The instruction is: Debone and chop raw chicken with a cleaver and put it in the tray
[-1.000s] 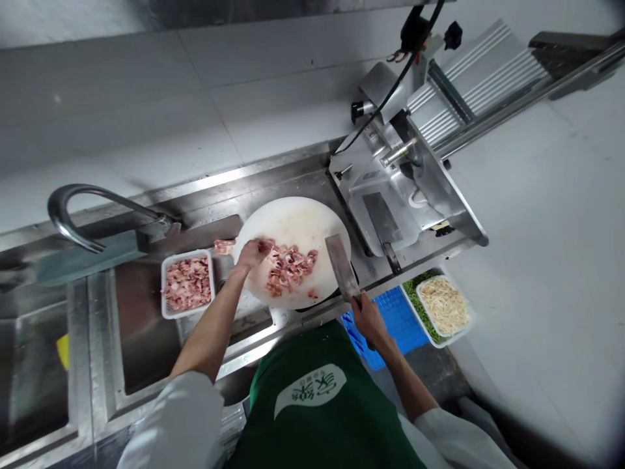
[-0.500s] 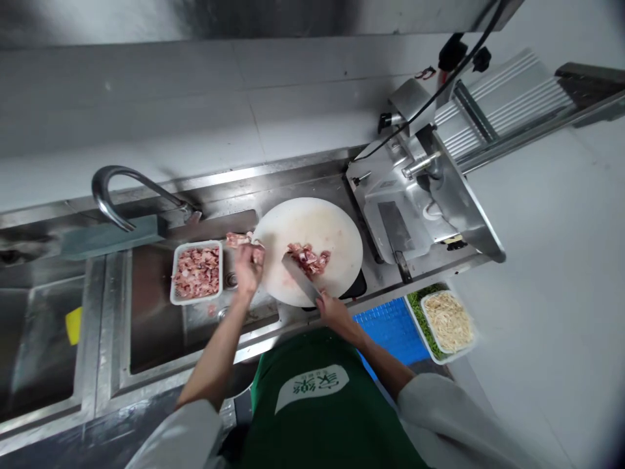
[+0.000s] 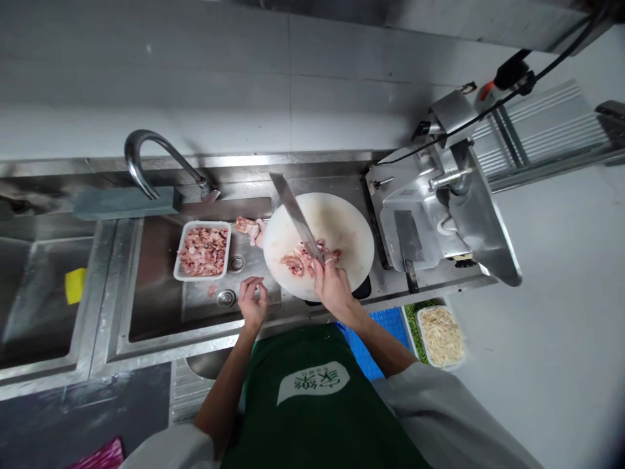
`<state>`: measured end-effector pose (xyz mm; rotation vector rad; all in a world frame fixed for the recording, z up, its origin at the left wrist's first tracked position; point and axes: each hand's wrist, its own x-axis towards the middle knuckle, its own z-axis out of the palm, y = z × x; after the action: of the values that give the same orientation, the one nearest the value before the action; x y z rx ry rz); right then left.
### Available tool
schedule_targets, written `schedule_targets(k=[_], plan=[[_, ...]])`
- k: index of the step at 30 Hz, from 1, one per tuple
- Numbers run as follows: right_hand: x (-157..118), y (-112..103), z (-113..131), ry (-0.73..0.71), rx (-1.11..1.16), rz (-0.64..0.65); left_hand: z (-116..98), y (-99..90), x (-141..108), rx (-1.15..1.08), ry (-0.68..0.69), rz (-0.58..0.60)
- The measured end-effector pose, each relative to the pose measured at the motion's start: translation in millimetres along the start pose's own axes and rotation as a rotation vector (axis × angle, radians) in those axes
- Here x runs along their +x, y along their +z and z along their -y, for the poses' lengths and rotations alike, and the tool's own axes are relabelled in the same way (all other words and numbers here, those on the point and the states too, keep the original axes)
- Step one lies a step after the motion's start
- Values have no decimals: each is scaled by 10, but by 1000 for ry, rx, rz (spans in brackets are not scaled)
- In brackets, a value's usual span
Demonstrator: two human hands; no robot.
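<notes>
My right hand (image 3: pixel 336 290) is wrapped round the handle of a kitchen knife (image 3: pixel 295 212). The broad blade points away from me and to the left, over the round white cutting board (image 3: pixel 349 225). Chopped raw meat (image 3: pixel 295 262) lies on the board, partly behind the blade and my right hand. My left hand (image 3: pixel 252 303) is left of the board over the sink edge, fingers loosely curled and apart, with nothing visible in them. A larger piece of raw meat (image 3: pixel 250 229) rests beside the board's left rim.
A white basket (image 3: pixel 178 268) of cut meat stands in the sink (image 3: pixel 153 293), under a curved faucet (image 3: pixel 139 159). To the right is a metal slicer (image 3: pixel 488 215) with another knife (image 3: pixel 407 244) lying on it. Lower right, a tub (image 3: pixel 442 335) holds pale shreds.
My left hand has drawn back toward me, away from the larger meat piece. The knife has lifted and swung so its blade points farther away. The camera view has shifted.
</notes>
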<state>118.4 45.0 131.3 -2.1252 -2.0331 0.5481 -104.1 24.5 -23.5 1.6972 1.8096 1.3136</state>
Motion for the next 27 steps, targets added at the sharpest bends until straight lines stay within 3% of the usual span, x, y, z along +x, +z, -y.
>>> schedule_targets(k=[2, 6, 9, 12, 15, 21, 24, 27], plan=[[78, 140, 76, 3, 8, 60, 27, -60, -44, -9, 16, -13], [200, 594, 49, 44, -25, 387, 6, -3, -18, -17, 53, 25], [281, 729, -25, 10, -31, 420, -70, 166, 108, -49, 108, 158], [328, 616, -125, -20, -3, 418, -142, 326, 274, -103, 206, 301], [292, 415, -309, 32, 46, 320, -169, 399, 484, -82, 246, 409], [112, 197, -724, 207, 67, 170, -189, 534, 931, -35, 494, 948], [20, 194, -795, 236, 85, 137, -191, 573, 885, -51, 429, 933], [-85, 233, -781, 241, 66, 150, -159, 476, 591, -55, 231, 746]])
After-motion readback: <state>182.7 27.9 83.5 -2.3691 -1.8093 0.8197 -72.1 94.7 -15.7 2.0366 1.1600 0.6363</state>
